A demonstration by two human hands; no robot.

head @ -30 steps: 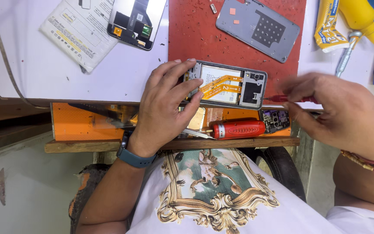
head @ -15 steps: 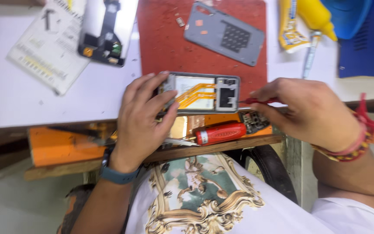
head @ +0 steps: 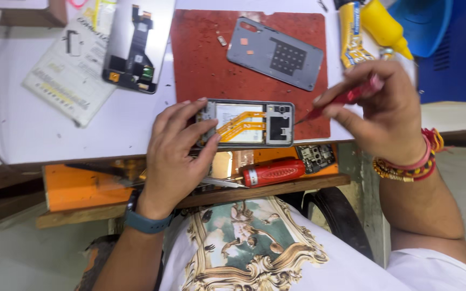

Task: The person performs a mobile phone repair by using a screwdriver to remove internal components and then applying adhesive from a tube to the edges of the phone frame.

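The opened grey phone with orange flex cables (head: 252,124) was gripped by the left hand (head: 176,156); a red-handled screwdriver (head: 341,101) was pinched in the right hand (head: 384,110), its tip just beside the frame. The grey back cover (head: 276,53) was already off, beyond the fingertips.

mat (head: 200,64): red, matt, scuffed rubbery look | back cover (head: 275,53) at 1 o'clock of it: grey matt plastic | screwdriver handle (head: 274,172): glossy red plastic | shelf (head: 297,186): rough bare wood

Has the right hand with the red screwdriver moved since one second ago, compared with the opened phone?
Yes. The right hand has risen away from the table edge; it was level with the opened phone, and now its red screwdriver slants down to the phone's right end.
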